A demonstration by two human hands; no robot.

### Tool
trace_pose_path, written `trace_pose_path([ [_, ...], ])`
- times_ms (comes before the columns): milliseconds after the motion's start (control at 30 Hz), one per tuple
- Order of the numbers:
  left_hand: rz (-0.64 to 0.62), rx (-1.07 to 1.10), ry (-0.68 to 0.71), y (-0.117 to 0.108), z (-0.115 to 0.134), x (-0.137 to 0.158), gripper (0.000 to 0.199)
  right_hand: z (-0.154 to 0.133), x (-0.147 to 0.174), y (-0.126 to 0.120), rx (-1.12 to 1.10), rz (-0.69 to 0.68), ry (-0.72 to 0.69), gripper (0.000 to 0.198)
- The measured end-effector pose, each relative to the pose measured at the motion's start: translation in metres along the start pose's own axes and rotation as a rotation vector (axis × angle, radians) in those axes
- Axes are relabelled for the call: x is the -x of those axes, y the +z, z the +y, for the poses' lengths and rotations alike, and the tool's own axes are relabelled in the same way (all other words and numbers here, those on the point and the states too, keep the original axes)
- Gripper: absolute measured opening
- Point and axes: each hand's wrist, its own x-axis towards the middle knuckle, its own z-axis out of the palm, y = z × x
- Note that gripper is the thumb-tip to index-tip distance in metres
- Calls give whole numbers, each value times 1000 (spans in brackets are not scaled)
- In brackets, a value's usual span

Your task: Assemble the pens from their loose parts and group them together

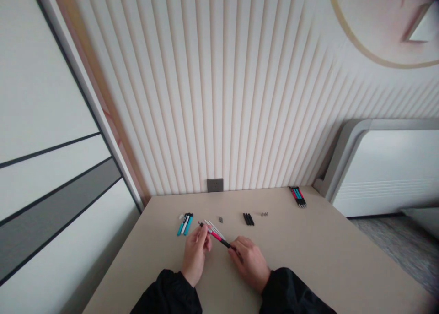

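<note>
Between my two hands a pink and black pen [216, 235] is held at a slant above the table. My left hand [196, 249] pinches its pink upper end, and my right hand [249, 260] closes its fingers round the black lower end. Just behind the pen lie a few thin white refills [216, 227]. To the left of my left hand are several blue and white pen barrels [185, 224] with black parts. Short black grips [248, 219] lie side by side beyond my right hand.
Small dark pieces [220, 219] and small metallic pieces [264, 214] lie on the beige table [308, 259]. Several pink and blue pens [297, 197] sit at its far right corner. A ribbed wall with a dark socket [215, 185] stands behind; a white headboard [387, 167] is at right.
</note>
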Motion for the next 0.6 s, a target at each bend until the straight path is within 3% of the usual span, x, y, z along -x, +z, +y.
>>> trace_pose_path([
  [133, 21, -93, 79, 4, -6, -4, 39, 1, 0, 4, 26, 2, -30, 19],
  [433, -34, -185, 103, -1, -5, -1, 41, -1, 3, 1, -233, -74, -8, 30],
  [600, -25, -217, 125, 2, 1, 0, 39, -6, 3, 3, -60, -12, 24, 25],
])
